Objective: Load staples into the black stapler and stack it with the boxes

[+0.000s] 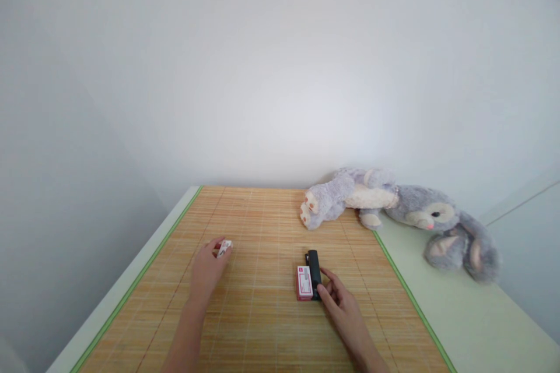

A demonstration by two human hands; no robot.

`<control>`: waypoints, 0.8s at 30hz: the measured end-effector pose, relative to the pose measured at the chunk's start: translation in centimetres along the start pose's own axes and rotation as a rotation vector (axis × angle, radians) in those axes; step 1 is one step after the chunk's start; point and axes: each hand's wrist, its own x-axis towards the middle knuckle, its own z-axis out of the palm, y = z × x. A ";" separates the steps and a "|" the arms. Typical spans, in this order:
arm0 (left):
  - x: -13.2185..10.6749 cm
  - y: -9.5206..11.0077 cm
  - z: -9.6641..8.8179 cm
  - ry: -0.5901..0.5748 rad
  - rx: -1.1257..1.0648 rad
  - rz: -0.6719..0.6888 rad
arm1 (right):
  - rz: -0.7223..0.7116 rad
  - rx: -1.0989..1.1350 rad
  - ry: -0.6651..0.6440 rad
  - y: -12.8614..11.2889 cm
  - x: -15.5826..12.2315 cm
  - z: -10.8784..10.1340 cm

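My left hand (206,271) rests on the bamboo mat (262,227), its fingertips pinched on a small red-and-white box (224,247). My right hand (339,297) lies further right, fingers curled against the near end of a black stapler (314,271). Beside the stapler on its left sits a red-and-white staple box (304,283), touching it. Both objects lie flat on the mat.
A grey plush rabbit (406,215) lies across the far right corner, partly on the mat and partly on the pale green table (472,315). A white wall stands behind the table. The mat has a green border.
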 end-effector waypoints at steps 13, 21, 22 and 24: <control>-5.9 9.2 10.2 -0.217 -0.202 0.182 | 0.027 -0.082 -0.032 -0.1 0.0 0.3; -6.3 12.5 13.3 -0.292 -0.253 0.275 | -0.013 -0.196 -0.040 1.1 0.2 0.4; -6.1 12.6 13.5 -0.305 -0.259 0.281 | -0.018 -0.186 -0.037 1.1 0.2 0.4; -5.6 12.8 13.8 -0.333 -0.272 0.284 | -0.024 -0.162 -0.036 1.2 0.1 0.3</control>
